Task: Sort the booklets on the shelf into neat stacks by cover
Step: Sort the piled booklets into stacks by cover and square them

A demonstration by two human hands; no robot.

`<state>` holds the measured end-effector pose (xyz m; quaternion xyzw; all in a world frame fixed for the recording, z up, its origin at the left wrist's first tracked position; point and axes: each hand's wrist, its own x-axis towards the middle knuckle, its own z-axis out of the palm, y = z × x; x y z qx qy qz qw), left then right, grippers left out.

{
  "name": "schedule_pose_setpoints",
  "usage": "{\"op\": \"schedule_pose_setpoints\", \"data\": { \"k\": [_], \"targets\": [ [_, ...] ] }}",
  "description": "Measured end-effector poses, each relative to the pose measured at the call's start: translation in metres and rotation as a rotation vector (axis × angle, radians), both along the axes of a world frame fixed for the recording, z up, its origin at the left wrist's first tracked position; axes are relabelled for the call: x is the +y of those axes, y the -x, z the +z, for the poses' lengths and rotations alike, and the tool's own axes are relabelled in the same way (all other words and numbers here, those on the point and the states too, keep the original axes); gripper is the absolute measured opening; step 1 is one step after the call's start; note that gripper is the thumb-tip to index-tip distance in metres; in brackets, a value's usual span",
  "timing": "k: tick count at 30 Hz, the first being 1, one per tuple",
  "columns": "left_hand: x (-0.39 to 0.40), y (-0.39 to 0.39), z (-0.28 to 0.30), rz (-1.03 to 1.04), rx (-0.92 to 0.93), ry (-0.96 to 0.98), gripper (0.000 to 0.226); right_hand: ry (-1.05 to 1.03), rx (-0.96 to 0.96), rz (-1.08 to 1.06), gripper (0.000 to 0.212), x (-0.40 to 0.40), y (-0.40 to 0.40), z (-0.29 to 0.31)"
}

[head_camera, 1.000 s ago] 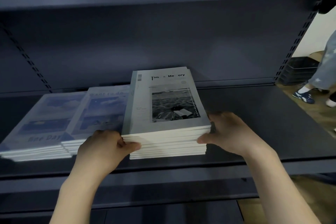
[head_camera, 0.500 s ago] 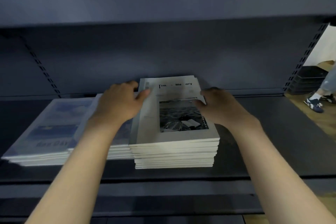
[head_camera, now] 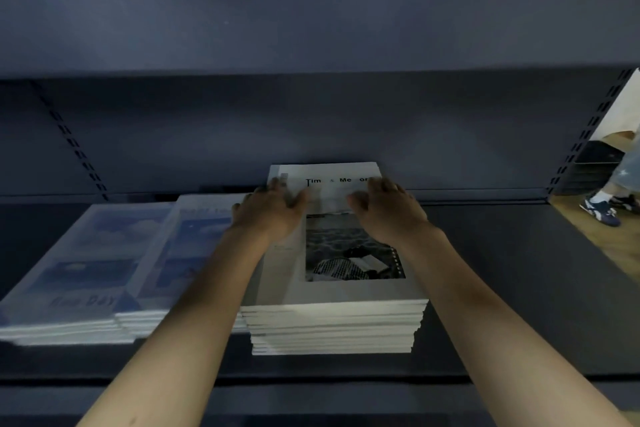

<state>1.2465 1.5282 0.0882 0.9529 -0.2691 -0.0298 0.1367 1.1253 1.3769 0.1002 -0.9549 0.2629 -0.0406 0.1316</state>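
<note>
Dark grey metal shelf (head_camera: 502, 288) carries three stacks of booklets; both hands rest flat, fingers loosely spread, on the far half of the white stack (head_camera: 332, 322), the left hand (head_camera: 273, 211) beside its upper left edge and the right hand (head_camera: 384, 211) over the title, with two blue-covered stacks (head_camera: 86, 274) just to its left.

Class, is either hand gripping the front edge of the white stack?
No: left hand and right hand lie flat on the white stack's top cover.
</note>
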Motion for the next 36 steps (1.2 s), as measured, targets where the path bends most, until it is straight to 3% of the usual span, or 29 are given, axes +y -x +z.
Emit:
{"op": "schedule_pose_setpoints", "data": {
  "k": [6, 14, 20, 27, 36],
  "targets": [
    [0.001, 0.001, 0.008, 0.003, -0.002, 0.069, 0.078, -0.014, -0.01, 0.003, 0.06, -0.004, 0.001, 0.004],
    [-0.008, -0.011, 0.018, -0.027, -0.011, 0.019, 0.073, 0.022, 0.026, -0.019, 0.058, -0.008, -0.011, 0.011],
    [-0.022, 0.002, 0.016, 0.072, 0.039, 0.053, 0.068, -0.026, 0.019, -0.052, 0.062, -0.005, -0.014, 0.008],
    [-0.024, -0.008, 0.009, 0.141, 0.053, 0.214, 0.075, -0.044, 0.022, -0.043, 0.061, -0.006, -0.013, 0.01],
    [-0.024, -0.008, 0.007, 0.119, 0.016, 0.229, 0.079, -0.016, 0.031, -0.05, 0.059, -0.007, -0.017, 0.007]
  ]
}}
